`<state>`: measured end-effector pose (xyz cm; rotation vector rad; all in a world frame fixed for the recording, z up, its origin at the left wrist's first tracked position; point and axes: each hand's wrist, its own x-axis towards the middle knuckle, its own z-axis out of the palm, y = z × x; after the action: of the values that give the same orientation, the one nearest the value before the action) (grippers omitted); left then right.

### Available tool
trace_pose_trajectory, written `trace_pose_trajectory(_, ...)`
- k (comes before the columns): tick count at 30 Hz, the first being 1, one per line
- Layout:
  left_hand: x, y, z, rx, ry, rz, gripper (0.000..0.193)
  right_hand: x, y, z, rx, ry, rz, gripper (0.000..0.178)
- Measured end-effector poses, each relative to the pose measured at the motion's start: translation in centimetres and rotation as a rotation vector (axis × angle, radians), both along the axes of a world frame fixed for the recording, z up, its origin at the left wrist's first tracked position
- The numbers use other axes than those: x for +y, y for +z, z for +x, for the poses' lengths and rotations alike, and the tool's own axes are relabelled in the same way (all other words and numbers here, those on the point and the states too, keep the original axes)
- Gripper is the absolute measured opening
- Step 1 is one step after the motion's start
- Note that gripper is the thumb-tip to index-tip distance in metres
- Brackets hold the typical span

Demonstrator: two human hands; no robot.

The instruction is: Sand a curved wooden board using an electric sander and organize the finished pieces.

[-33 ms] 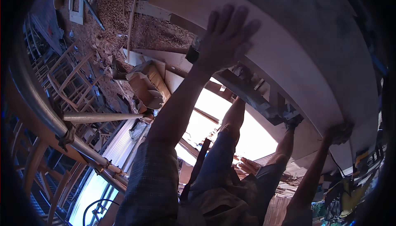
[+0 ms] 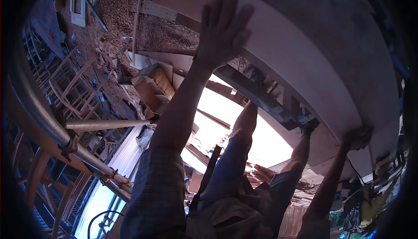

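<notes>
A long, pale flat wooden board (image 2: 300, 60) runs diagonally from the upper left to the right, on a broad grey-brown surface (image 2: 352, 34). My left hand (image 2: 222, 32) is stretched out at the board's near edge, its fingers spread and its palm down. It grips nothing, and motion smears it a little. At the board's right end my right hand (image 2: 359, 138) looks curled against the board, dark in shadow, so its single fingers are hard to make out. Both arms reach forward, with my legs between them.
Below the board runs a dark beam (image 2: 257, 93). To the left stand a metal pipe frame (image 2: 109, 124), a torn cardboard box (image 2: 150, 88) and several wooden chair frames (image 2: 72, 82). Wood shavings (image 2: 115, 16) cover the ground at upper left. Mixed clutter (image 2: 365, 204) lies at lower right.
My left hand has shifted left and slightly up along the board's near edge, its fingers still spread. My right hand stays at the board's right end.
</notes>
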<state>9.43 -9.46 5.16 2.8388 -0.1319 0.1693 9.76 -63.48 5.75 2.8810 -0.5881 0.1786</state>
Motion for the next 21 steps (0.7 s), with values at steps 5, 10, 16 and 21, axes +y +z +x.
trace_pose_trajectory(5,13.4,-4.1,-1.1,-0.068,0.517,-0.024,0.067,1.6,0.3,0.3,0.012,-0.075,0.036,0.073)
trace_pose_trajectory(10,11.6,-1.4,0.1,0.140,0.797,-1.219,0.089,1.7,0.6,0.3,0.007,-0.076,0.050,0.073)
trace_pose_trajectory(16,11.0,-2.3,-1.0,-0.015,0.913,-1.257,0.081,2.5,0.6,0.1,0.007,-0.057,0.061,0.073)
trace_pose_trajectory(21,8.4,-1.7,-0.4,0.050,0.822,-1.143,0.061,2.6,1.1,0.1,-0.015,-0.056,0.071,0.071)
